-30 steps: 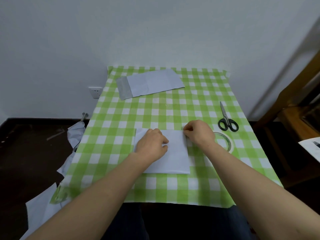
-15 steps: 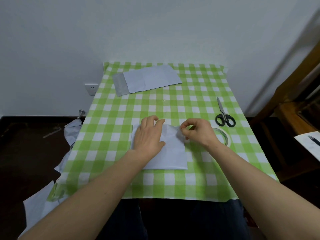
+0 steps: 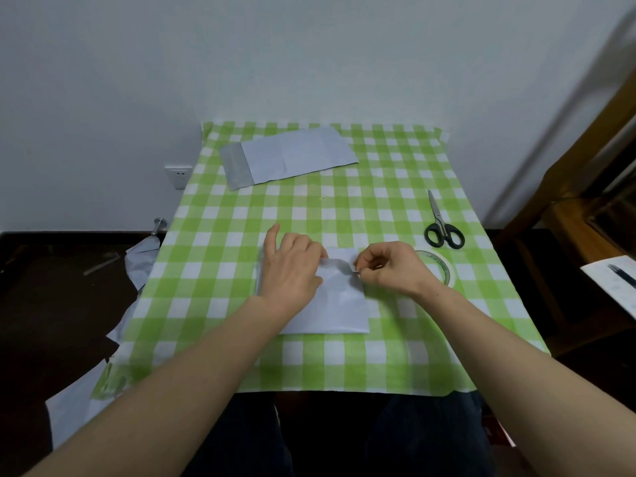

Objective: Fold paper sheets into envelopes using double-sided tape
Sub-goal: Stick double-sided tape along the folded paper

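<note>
Left hand (image 3: 292,270): lies flat on the folded sheet (image 3: 337,304), fingers straight and pressing it to the surface (image 3: 220,270), forefinger lifted.
Right hand (image 3: 389,266): fingers curled, thumb and fingertips pinching the sheet's upper right edge; whether tape backing is also in the pinch is too small to tell.
Folded sheet: touching the near-left side of the tape roll (image 3: 447,270); pale blue-white, rectangular, slightly buckled under the pinch.
Handling, judged: light, thin and limp; creases readily and could slide on the cloth. Best held down by a flat palm and taken at an edge or corner, not mid-panel.
Tape roll: clear ring, flat on the cloth, partly behind the right hand.
Scissors (image 3: 437,215): just beyond the tape roll, closed.
Finished envelope (image 3: 292,156): well beyond the tape roll, to its left, with a grey flap at one end.
</note>
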The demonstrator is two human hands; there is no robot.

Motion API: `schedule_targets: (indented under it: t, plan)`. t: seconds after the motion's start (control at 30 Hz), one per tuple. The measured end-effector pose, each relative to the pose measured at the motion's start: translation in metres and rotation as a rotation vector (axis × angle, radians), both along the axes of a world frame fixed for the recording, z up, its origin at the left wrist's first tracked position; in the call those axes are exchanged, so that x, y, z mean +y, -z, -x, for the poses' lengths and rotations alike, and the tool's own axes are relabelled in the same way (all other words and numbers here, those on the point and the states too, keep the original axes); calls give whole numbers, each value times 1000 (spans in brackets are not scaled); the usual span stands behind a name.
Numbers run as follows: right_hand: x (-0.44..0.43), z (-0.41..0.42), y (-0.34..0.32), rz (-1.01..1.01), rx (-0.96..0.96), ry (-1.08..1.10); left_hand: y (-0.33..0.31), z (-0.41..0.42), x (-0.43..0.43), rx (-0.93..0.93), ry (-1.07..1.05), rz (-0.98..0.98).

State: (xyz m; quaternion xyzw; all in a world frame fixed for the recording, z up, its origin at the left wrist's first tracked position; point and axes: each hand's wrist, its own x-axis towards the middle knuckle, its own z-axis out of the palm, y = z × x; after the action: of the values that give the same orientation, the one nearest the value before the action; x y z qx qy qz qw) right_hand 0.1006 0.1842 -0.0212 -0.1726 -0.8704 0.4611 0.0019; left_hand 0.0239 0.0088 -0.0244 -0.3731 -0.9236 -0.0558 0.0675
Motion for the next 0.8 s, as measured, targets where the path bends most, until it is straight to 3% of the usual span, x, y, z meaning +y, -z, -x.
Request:
schedule_targets:
  t: [0.17,0.5,0.8]
  plan:
    - [-2,-3,1,28,37,-46,14,1,-5,152,77,-135]
    - [-8,-4,16,-361,115,-109,16,4,-18,113,121,-255]
    - [-9,-12,21,-451,138,-123,18,14,-65,40,21,-316]
